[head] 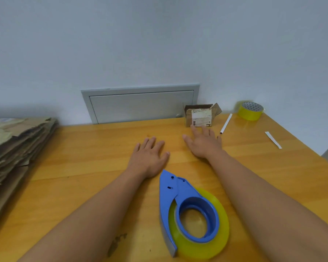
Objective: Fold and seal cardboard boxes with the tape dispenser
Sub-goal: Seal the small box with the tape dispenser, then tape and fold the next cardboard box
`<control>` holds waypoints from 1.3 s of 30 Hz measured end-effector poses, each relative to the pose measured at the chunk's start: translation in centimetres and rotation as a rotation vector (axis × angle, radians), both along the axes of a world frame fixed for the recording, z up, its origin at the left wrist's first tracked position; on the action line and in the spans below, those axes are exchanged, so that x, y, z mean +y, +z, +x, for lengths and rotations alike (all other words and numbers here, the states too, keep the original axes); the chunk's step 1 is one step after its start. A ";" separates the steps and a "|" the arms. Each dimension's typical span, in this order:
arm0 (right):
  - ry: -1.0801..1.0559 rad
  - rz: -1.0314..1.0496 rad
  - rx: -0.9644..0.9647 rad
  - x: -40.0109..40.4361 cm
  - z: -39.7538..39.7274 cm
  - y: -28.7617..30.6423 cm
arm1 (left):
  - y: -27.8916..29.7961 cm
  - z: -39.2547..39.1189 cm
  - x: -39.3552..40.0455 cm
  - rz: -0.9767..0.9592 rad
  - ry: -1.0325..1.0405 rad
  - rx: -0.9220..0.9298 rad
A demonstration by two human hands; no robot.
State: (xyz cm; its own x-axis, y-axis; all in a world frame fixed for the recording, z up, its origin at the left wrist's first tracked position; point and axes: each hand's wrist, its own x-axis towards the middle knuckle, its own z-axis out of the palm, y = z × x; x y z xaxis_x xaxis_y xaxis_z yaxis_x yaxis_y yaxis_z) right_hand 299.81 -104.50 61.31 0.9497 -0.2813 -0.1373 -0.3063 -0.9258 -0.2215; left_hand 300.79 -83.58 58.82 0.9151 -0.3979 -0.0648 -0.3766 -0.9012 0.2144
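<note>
A blue tape dispenser [186, 210] loaded with a yellowish clear roll lies on its side on the wooden table [83, 157], between my forearms. My left hand [149, 157] rests flat on the table, fingers straight, holding nothing. My right hand [204, 143] reaches forward with spread fingers, its fingertips at the base of a small cardboard box [200, 115] with a white label and open flaps, standing by the wall. A stack of flattened cardboard boxes [17, 148] lies at the table's left edge.
A spare yellow tape roll [251, 110] sits at the far right corner. A white pen-like stick [225, 123] and a white paper strip [273, 139] lie to the right. A grey wall hatch [140, 104] is behind the table. The table's right edge slants away.
</note>
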 end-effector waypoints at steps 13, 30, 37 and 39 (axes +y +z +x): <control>0.366 0.030 -0.341 16.7 -7.9 10.5 | 8.7 -9.4 13.3 -0.113 0.146 -0.242; 0.768 0.002 -0.167 39.0 -10.8 8.4 | 10.7 -17.3 38.6 -0.102 0.512 -0.395; 0.776 0.012 -0.224 39.9 -7.5 7.4 | 8.8 -14.0 41.2 -0.049 0.424 -0.409; 0.779 0.025 -0.237 40.0 -6.9 7.1 | 8.5 -13.5 41.2 -0.070 0.380 -0.472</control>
